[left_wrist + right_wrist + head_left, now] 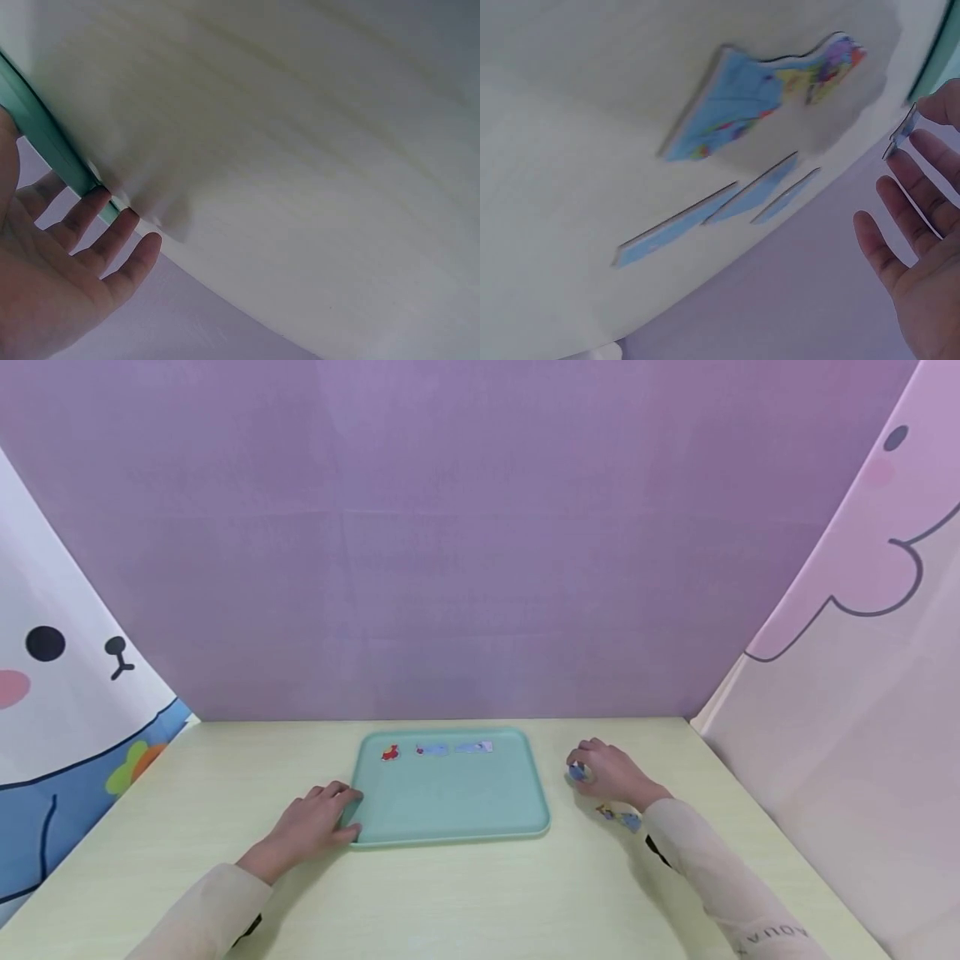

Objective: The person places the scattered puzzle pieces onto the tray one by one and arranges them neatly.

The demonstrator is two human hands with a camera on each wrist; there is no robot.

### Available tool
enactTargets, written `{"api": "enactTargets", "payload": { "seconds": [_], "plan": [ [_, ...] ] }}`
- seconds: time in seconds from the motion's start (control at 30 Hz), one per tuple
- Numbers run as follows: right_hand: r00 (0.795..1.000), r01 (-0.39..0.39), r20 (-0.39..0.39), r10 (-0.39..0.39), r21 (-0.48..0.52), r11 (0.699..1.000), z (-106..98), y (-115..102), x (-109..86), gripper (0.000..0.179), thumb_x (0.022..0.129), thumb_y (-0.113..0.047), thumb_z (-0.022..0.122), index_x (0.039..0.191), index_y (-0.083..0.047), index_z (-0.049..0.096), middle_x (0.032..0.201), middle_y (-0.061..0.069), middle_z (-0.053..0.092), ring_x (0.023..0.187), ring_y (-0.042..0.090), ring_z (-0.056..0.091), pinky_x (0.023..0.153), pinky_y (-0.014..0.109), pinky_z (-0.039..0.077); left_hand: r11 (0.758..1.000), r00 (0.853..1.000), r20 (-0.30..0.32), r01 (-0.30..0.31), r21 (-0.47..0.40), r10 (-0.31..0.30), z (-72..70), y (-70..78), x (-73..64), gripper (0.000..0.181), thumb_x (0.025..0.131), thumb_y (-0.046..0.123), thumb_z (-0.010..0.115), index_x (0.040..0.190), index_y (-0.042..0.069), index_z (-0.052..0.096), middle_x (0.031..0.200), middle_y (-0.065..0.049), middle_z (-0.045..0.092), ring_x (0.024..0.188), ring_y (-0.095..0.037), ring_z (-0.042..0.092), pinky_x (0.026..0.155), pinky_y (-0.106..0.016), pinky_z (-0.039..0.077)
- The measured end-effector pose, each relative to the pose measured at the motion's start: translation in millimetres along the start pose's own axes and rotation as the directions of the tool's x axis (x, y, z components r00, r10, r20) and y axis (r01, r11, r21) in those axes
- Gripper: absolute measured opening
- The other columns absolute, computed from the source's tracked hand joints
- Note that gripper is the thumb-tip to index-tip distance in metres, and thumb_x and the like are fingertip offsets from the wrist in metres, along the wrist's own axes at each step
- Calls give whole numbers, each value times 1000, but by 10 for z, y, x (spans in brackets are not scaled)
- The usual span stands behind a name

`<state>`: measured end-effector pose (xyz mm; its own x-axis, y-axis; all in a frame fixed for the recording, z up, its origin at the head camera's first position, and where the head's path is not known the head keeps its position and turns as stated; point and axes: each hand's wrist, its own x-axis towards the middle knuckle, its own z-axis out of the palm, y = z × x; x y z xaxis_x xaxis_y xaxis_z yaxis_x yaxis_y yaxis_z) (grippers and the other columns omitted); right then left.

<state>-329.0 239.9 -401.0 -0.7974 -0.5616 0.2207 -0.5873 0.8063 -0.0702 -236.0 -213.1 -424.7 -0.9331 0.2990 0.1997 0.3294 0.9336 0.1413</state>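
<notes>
Short row of printed pieces [433, 749] down at far side of tray [450, 802]; rest bare, likely early. Right hand [613, 774]: fingers pinch a blue piece [577, 772], right of tray. Loose pieces [631, 822] remain nearer. Left hand [307, 822]: fingers spread, resting at left rim.

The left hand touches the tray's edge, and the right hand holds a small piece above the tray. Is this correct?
Not quite: the head view shows the small piece in the right hand beside the tray, over the table. The rest stands.
</notes>
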Motion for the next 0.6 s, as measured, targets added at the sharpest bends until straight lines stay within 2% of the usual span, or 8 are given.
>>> {"api": "enactTargets", "payload": {
  "seconds": [0.37, 0.6],
  "plan": [
    [996, 88, -21, -87, 18, 996, 42, -199, 152, 31, 70, -16, 73, 99, -9, 66, 93, 2, 61, 88, 18, 53, 74, 39, 46, 1000, 1000, -15, -9, 7, 9, 14, 3, -2, 45, 78, 33, 68, 114, 7, 60, 114, -13, 57, 95, -33, 55, 66, -48, 48],
    [989, 144, -24, -144, 5, 990, 34, -353, 257, 26, 73, -16, 71, 98, -9, 66, 92, 2, 61, 83, 14, 49, 69, 33, 43, 1000, 1000, -21, -13, 4, 13, 19, -7, -3, 45, 77, 32, 69, 113, 7, 60, 113, -13, 57, 94, -33, 55, 66, -47, 48]
  ]
}}
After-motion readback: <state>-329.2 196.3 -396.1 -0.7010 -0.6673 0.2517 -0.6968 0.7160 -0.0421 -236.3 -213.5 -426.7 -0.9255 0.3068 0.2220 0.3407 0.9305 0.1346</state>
